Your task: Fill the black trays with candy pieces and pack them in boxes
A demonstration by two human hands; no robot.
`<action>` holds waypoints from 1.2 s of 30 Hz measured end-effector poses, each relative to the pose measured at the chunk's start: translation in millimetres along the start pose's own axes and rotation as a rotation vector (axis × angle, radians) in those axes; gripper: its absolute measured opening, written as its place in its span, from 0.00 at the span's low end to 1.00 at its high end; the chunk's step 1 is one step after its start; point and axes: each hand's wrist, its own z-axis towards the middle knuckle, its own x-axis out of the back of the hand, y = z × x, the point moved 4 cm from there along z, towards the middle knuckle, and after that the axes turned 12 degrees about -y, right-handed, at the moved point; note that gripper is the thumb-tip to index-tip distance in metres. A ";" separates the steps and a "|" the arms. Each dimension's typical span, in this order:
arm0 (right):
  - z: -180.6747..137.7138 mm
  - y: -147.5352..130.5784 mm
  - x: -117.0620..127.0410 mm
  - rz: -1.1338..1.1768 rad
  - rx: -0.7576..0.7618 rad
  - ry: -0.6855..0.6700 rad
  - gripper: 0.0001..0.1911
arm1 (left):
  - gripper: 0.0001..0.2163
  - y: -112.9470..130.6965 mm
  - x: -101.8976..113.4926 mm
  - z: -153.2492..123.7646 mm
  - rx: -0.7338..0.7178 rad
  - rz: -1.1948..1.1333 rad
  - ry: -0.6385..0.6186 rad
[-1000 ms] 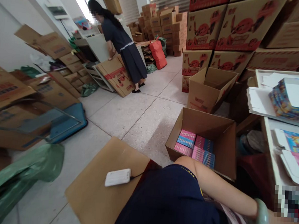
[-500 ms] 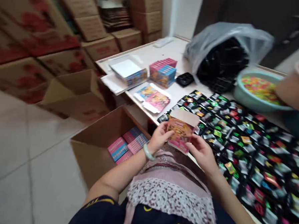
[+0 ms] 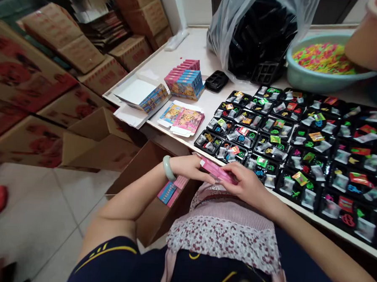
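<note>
We record the left hand (image 3: 195, 168) and right hand (image 3: 247, 182) gripping opposite ends of a small pink box (image 3: 215, 169), by the near edge of the white table (image 3: 196, 40). We note filled black trays (image 3: 274, 139) in rows beyond, an open carton (image 3: 154, 223) below the left forearm (image 3: 138, 187).

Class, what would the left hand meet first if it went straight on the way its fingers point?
Beyond the pink box in its grasp, the left hand would probably meet the right hand first, though depth is unclear.
</note>
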 end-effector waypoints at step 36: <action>-145.5 56.7 8.1 0.022 -0.647 0.742 0.14 | 0.17 -63.3 -53.8 103.9 -0.137 -0.220 0.388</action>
